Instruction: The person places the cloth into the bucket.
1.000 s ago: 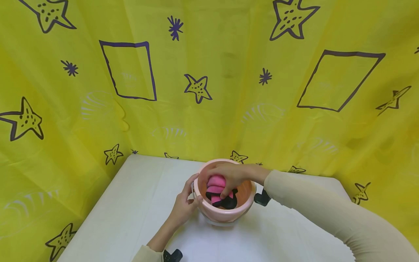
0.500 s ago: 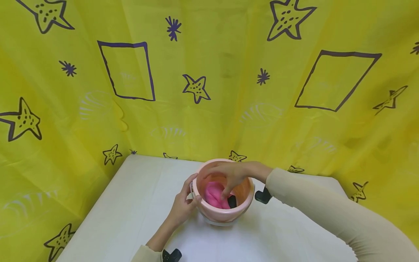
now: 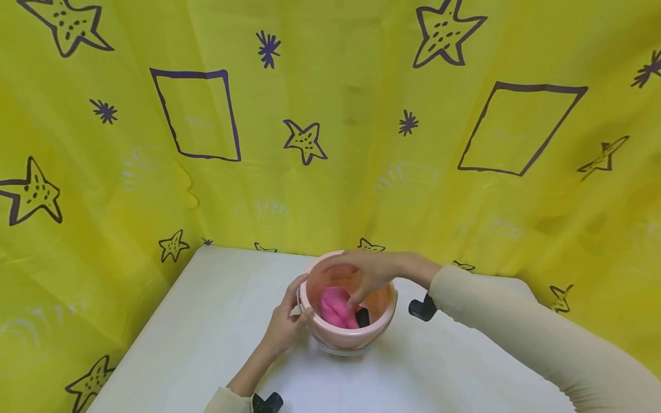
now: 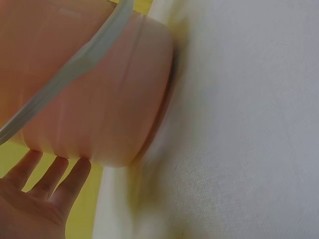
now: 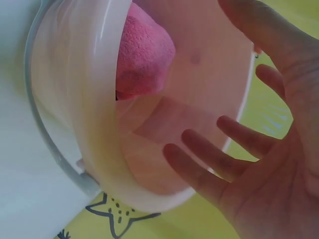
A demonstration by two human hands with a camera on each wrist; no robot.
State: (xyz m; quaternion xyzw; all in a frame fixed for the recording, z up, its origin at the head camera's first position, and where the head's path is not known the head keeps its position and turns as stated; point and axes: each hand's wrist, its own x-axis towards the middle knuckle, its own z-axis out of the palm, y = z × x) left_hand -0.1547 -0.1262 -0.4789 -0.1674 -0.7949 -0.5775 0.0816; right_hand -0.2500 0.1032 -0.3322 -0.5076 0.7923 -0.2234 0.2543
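Note:
A pink bucket (image 3: 347, 339) with a pale handle (image 4: 85, 59) stands on the white table, tilted towards me in the head view. My left hand (image 3: 286, 319) holds it at its left side, thumb by the near rim and fingertips against the outer wall. Inside lies a bunched pink fabric item (image 3: 335, 307) with a black part (image 3: 362, 317) beside it. My right hand (image 3: 369, 269) is over the bucket's opening, fingers spread. In the right wrist view a gap shows between these fingers and the pink fabric (image 5: 144, 55), and the palm holds nothing.
The white table (image 3: 227, 321) extends around the bucket. Behind and on both sides hangs a yellow curtain (image 3: 330, 195) with drawn stars and squares, close to the bucket's far side. Black wrist devices (image 3: 423, 308) sit at both sleeves.
The pink and black item has dropped lower into the bucket and come loose from my right hand. That hand has opened and risen slightly. My left hand stays on the bucket.

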